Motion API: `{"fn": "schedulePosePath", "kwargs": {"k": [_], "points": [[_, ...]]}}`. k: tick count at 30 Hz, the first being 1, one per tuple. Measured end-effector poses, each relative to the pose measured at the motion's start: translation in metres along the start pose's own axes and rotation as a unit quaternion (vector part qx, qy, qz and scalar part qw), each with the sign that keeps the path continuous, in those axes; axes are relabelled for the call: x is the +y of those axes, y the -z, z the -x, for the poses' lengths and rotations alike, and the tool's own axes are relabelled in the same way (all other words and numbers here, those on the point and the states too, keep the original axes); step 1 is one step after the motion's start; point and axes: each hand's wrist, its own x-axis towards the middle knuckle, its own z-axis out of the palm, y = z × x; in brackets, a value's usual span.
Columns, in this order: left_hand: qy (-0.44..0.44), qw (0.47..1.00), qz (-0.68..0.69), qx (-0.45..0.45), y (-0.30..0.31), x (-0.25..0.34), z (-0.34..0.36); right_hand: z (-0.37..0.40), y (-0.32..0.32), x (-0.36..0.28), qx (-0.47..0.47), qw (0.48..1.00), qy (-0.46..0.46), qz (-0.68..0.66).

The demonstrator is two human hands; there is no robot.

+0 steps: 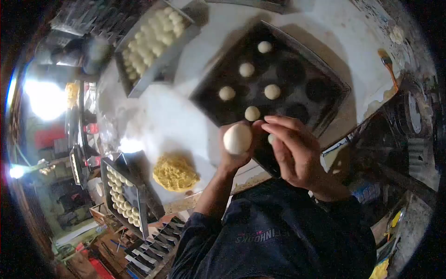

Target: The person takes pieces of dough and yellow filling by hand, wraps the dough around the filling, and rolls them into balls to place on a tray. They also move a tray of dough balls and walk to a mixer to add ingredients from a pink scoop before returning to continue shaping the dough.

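My left hand (238, 158) is wrapped round a large, smooth, pale lump of dough (238, 139), which bulges out above the fist. Close beside it, my right hand (295, 151) has its fingers apart, with the fingertips near my left thumb and no dough seen between them. Below both hands lies a dark baking tray (297, 60) with several small round dough balls (272, 91) spaced out on it. One more dough ball (271, 138) shows partly behind my right fingers; it seems to rest on the tray.
A yellow crumbly mound (175, 172) sits on the pale worktop (162, 116) to the left. Trays full of dough balls stand at the upper left (153, 42) and lower left (123, 197). A brush (389, 69) lies near the right edge.
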Motion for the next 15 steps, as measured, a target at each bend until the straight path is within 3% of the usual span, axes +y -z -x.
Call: {"fn": "schedulePosePath", "kwargs": {"k": [1,2,3,4,5,6,7,8,9,11,12,13,14,15], "points": [[-0.069,0.997,0.038,-0.023,-0.02,-0.021,0.006,0.0,0.0,0.003,0.055,0.997,0.039,0.03],[-0.02,0.982,0.181,0.047,-0.038,-0.02,0.008,-0.003,-0.003,0.008,0.021,0.996,0.067,0.059],[0.26,0.809,0.525,-0.053,-0.048,-0.018,0.01,-0.005,-0.015,0.018,0.022,0.995,0.083,0.057],[0.127,0.963,0.216,-0.1,-0.07,-0.04,0.018,0.001,-0.021,0.034,0.011,0.994,0.083,0.067],[-0.028,0.983,-0.123,-0.131,-0.079,-0.046,0.013,0.004,-0.024,0.046,0.0,0.993,0.084,0.077],[0.067,0.975,0.044,-0.209,-0.08,-0.053,0.011,0.004,-0.02,0.056,-0.006,0.993,0.082,0.08],[0.158,0.925,0.21,-0.276,-0.066,-0.035,-0.004,0.005,-0.013,0.066,-0.022,0.999,0.015,0.026],[0.25,0.88,0.267,-0.303,-0.061,-0.025,-0.009,0.004,-0.007,0.076,-0.039,0.998,-0.052,-0.028],[0.193,0.89,0.298,-0.285,-0.061,-0.027,-0.005,0.001,-0.002,0.088,-0.019,0.997,-0.068,-0.031],[0.212,0.863,0.402,-0.222,-0.046,-0.023,0.002,-0.018,0.01,0.119,0.015,0.992,-0.122,-0.029],[0.221,0.891,0.328,-0.222,-0.029,-0.027,0.004,-0.031,0.012,0.141,0.071,0.991,-0.109,0.009],[0.199,0.894,0.36,-0.177,-0.02,-0.036,0.012,-0.049,0.016,0.156,0.1,0.986,-0.107,0.079],[0.234,0.882,0.378,-0.157,-0.004,-0.044,0.021,-0.056,0.012,0.201,0.129,0.977,-0.059,0.16],[0.243,0.9,0.338,-0.129,0.011,-0.047,0.029,-0.055,0.016,0.248,0.047,0.968,-0.019,0.245]]}}
